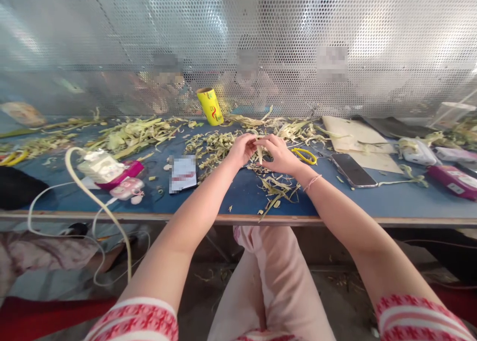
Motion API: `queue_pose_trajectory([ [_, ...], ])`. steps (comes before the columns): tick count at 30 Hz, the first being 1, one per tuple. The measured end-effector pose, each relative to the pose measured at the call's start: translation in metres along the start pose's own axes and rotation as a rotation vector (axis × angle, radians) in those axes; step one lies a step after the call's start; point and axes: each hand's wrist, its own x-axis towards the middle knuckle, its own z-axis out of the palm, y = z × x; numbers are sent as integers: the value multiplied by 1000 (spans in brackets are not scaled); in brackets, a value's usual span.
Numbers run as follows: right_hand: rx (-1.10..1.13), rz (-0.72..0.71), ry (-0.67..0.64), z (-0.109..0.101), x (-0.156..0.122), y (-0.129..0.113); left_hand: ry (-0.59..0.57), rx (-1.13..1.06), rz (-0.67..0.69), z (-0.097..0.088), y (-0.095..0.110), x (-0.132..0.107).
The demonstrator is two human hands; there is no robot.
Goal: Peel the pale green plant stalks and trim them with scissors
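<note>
Pinches pale, tapered, husk-like piece (pixel 260 155) with curled fingertips of left hand (pixel 243 149) and right hand (pixel 276 154), midway between both, lengthwise front-to-back, nearside right of yellow, hollow, cardboard-like tube (pixel 209 107).

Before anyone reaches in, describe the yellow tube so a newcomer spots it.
Find the perforated metal panel along the far side of the blue table. Just in front of it, beyond the left hand and slightly to its left, the yellow tube stands tilted with its open end up. Its bright, printed surface stands out from the dull, pale-green plant strips lying on either side.
</note>
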Motion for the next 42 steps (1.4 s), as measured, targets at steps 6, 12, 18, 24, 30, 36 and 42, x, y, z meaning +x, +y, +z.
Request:
queue_pose_trajectory([
  [6,-2,65,81,-2,2,-1,-44,113,49,0,-3,-1],
  [12,161,164,207,-1,6,4,-83,220,80,4,-5,-5],
  [18,235,306,366,3,8,14,-158,336,194,2,-4,-8],
  [24,253,363,470,0,10,19,-224,398,288,-2,-6,-5],
  [30,491,440,404,-5,9,16,-251,575,336,-2,-6,-5],
  [36,513,490,403,-3,10,14,-202,616,369,3,-12,-6],
  [42,652,541,376,5,12,17,-192,578,371,7,-22,-2],
])
